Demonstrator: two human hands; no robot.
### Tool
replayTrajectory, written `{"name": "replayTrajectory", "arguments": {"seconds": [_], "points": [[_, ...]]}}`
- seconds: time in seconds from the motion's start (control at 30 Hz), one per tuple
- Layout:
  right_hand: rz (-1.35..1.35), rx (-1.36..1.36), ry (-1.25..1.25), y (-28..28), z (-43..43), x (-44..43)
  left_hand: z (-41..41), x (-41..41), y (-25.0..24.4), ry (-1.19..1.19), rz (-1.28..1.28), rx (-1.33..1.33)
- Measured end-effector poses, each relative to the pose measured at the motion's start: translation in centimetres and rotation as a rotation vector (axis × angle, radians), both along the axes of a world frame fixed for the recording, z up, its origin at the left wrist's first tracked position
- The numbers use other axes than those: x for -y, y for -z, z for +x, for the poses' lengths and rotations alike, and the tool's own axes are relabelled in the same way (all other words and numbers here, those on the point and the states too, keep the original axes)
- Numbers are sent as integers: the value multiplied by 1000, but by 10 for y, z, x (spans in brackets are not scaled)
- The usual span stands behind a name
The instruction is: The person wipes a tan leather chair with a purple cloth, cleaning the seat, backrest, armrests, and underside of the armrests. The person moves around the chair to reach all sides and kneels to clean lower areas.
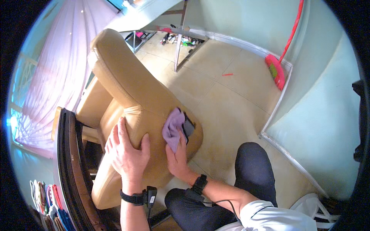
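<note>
A tan leather-look armchair (150, 89) stands tilted before me, its smooth outer side turned up towards me. My left hand (128, 150) lies spread on the padded arm, fingers apart, holding nothing. A crumpled light purple cloth (173, 128) is pinched in my right hand (177, 158) and rests against the chair's side. Just right of the cloth, a dark-edged grey patch or opening (189, 127) shows on the chair; the cloth hides part of it. Both wrists wear black straps.
A red-handled broom (274, 70) leans by the wall at right. Metal table legs (178, 52) stand beyond the chair, near a scrap pile (185, 40). Dark stacked boards (68, 161) and hanging cloths (47, 199) are at left. A white plastic chair (310, 206) is lower right.
</note>
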State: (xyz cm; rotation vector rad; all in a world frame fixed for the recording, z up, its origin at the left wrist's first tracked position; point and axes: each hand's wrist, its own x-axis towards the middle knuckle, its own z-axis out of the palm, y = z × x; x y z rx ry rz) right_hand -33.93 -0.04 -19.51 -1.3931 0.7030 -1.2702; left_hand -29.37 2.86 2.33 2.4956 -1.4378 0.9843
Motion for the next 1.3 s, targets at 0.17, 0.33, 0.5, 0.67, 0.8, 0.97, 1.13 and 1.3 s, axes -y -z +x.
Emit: {"name": "replayTrajectory", "arguments": {"seconds": [0.17,0.33,0.5,0.67,0.8,0.97,1.13,1.3], "points": [[33,-102,-83,40,1,0,-7,-15,11,20,-39,89],[378,-49,-102,48,10,65,0,-45,29,48,4,148],[9,157,-101,-48,-11,28,16,-116,71,-139,-99,354],[-482,-104,-270,-51,-30,-38,36,-149,92,-172,-204,437],[-615,-427,-301,50,-29,-48,40,-130,99,-176,-285,445],[-27,-150,-222,56,-27,-39,35,-128,98,-194,-290,409],[-100,52,-83,-27,-4,-5,36,-127,102,-210,-335,398],[-405,-114,-259,-38,-24,-42,36,-120,105,-206,-350,385]]}}
